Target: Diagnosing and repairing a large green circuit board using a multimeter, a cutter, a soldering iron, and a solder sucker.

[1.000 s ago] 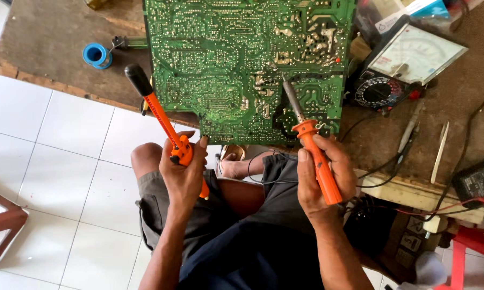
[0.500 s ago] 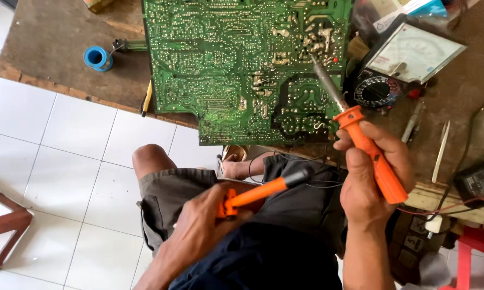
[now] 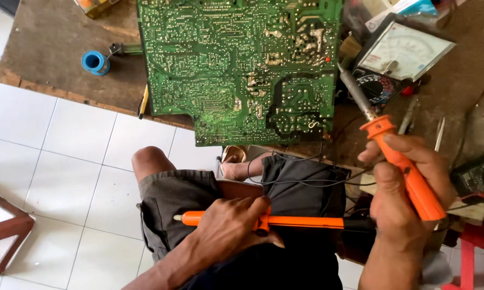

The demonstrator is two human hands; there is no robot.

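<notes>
Holding: right hand wraps its fingers around the soldering iron, tip up beside the green circuit board
Left hand: fingers closed on the orange desoldering pump, lying level across the lap
Handling: both tools look light and stiff; iron's metal tip likely hot, so grip the orange handle only
Change: the iron has drawn right, off the board; the pump now lies flat

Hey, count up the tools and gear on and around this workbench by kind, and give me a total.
Orange-handled tools: 2, soldering iron in right hand, desoldering pump in left hand
Green circuit boards: 1
Analog meters: 1
Blue solder spools: 1
Total: 5
</notes>
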